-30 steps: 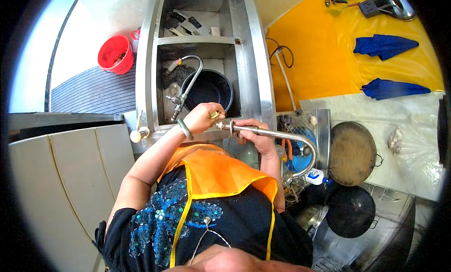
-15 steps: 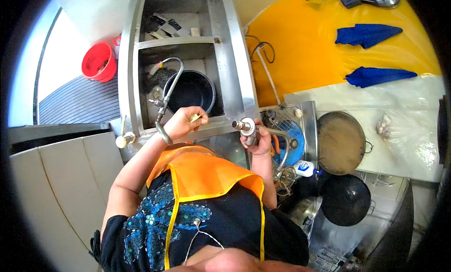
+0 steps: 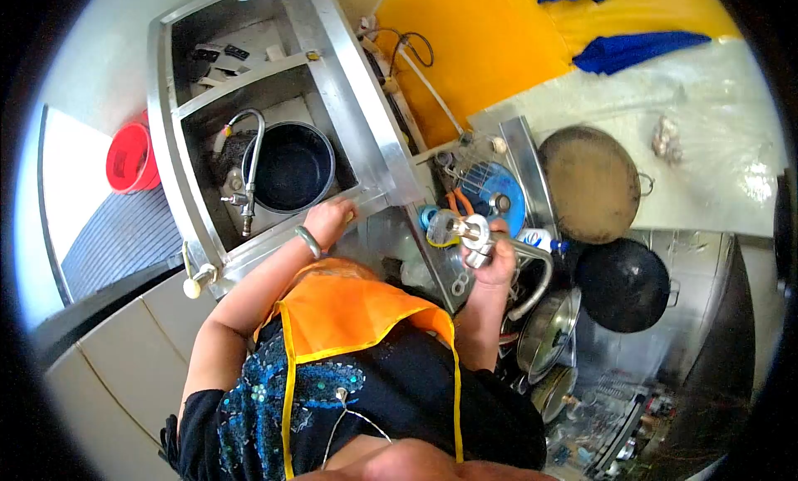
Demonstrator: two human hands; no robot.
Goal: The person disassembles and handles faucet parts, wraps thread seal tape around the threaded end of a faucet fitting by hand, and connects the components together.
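My right hand [image 3: 500, 263] grips a metal faucet [image 3: 479, 242] by its body, with the threaded end pointing left and the curved spout [image 3: 542, 283] bending down to the right. Over the front edge of the steel sink [image 3: 283, 240], my left hand [image 3: 330, 222] is closed, a bracelet on its wrist. A sliver of something small and yellowish shows at its fingertips, too small to name. Inside the near basin, a hose-like tap [image 3: 259, 149] arches beside a black round tub [image 3: 291, 178].
Right of the sink are a blue basin [image 3: 509, 194] with orange-handled pliers [image 3: 460, 202], a round wooden board [image 3: 588, 186] and a black wok [image 3: 623, 286]. A lidded pan [image 3: 549, 336] stands lower down. A red bucket [image 3: 129, 159] is at far left.
The view has turned and shifted, so the sink sits further left. My right hand has carried the faucet right, away from the sink edge. My left hand has turned more palm-down.
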